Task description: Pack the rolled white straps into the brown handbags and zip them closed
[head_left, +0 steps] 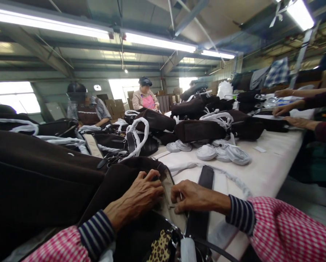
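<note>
A dark handbag (127,173) with beige lining (167,191) lies before me, its mouth partly spread. My left hand (142,193) is closed over the bag's edge, with curled fingers gripping the dark fabric. Just to its right, my right hand (190,196) is pinched shut against the lining; a small pale thing shows between its fingers, too little to name. Below my hands hang a leopard-print tag (160,247) and metal rings beside a white-wrapped handle (188,249). A dark strap (206,178) runs under my right wrist.
More dark bags (201,130) with white-wrapped handles are heaped along the pale table (272,149). Several coiled white-wrapped straps (235,154) sit mid-table. Two people (146,96) work across from me. Another person's hands (299,122) reach in from the right. A large dark bag (37,182) fills the left.
</note>
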`<control>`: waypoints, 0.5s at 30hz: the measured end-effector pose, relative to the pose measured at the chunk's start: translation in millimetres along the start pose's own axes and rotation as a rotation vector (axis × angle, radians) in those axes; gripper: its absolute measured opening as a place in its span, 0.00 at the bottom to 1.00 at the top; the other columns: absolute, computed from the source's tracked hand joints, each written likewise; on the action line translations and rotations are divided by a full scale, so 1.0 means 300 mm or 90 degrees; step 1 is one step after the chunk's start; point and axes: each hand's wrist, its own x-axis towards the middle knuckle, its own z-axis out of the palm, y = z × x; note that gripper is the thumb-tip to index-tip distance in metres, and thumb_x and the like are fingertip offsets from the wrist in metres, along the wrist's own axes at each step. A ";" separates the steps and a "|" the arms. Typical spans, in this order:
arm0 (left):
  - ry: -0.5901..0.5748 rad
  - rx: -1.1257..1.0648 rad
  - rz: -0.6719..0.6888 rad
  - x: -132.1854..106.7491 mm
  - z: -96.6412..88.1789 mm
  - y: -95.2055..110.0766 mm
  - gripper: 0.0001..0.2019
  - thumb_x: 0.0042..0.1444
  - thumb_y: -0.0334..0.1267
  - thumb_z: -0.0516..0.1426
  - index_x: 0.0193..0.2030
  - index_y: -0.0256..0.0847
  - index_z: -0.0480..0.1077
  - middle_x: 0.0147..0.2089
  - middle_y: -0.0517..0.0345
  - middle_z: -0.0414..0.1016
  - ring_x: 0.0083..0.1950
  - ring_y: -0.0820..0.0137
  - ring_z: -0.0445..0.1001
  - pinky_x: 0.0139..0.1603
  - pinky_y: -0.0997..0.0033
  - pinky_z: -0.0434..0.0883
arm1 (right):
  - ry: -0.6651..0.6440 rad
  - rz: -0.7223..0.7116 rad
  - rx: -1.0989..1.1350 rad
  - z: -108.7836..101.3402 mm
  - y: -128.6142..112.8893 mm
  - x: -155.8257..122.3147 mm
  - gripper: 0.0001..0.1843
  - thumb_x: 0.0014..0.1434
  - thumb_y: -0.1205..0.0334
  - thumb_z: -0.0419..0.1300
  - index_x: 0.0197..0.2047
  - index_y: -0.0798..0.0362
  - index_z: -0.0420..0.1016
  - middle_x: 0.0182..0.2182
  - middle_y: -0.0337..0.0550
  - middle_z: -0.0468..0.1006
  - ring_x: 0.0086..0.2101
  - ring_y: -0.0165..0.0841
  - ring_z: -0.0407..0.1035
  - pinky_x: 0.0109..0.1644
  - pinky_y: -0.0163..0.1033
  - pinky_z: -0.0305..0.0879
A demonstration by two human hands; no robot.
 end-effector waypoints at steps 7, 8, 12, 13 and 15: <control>-0.016 0.032 -0.007 -0.012 -0.013 0.013 0.04 0.67 0.31 0.57 0.42 0.43 0.72 0.51 0.58 0.78 0.66 0.57 0.60 0.52 0.56 0.56 | -0.042 0.001 -0.184 0.011 -0.088 0.004 0.03 0.51 0.64 0.64 0.31 0.54 0.75 0.25 0.35 0.72 0.26 0.28 0.65 0.29 0.32 0.53; -0.002 0.060 -0.003 -0.017 -0.010 0.008 0.05 0.66 0.30 0.57 0.45 0.43 0.72 0.57 0.56 0.76 0.68 0.56 0.58 0.54 0.54 0.56 | -0.025 -0.017 -0.230 0.023 -0.083 0.000 0.04 0.52 0.63 0.63 0.33 0.54 0.75 0.28 0.37 0.75 0.28 0.30 0.66 0.31 0.33 0.54; 0.058 0.171 0.020 -0.009 -0.006 -0.030 0.16 0.63 0.27 0.56 0.57 0.41 0.70 0.72 0.50 0.63 0.73 0.51 0.52 0.64 0.45 0.51 | 0.049 -0.129 -0.395 0.067 -0.051 -0.016 0.10 0.58 0.62 0.58 0.43 0.57 0.73 0.38 0.49 0.79 0.34 0.36 0.70 0.39 0.38 0.59; 0.054 0.173 0.037 0.004 -0.010 -0.043 0.14 0.63 0.28 0.56 0.55 0.40 0.70 0.69 0.49 0.67 0.71 0.52 0.54 0.65 0.45 0.51 | 0.057 -0.131 -0.402 0.069 -0.046 -0.016 0.11 0.58 0.63 0.57 0.44 0.57 0.72 0.38 0.50 0.79 0.34 0.36 0.70 0.39 0.38 0.59; 0.028 0.150 0.072 0.042 -0.028 -0.066 0.08 0.64 0.30 0.57 0.48 0.39 0.72 0.57 0.50 0.76 0.64 0.56 0.64 0.63 0.50 0.56 | 0.058 -0.095 -0.369 0.055 -0.047 -0.009 0.10 0.55 0.65 0.59 0.42 0.56 0.72 0.35 0.47 0.79 0.33 0.35 0.70 0.37 0.37 0.58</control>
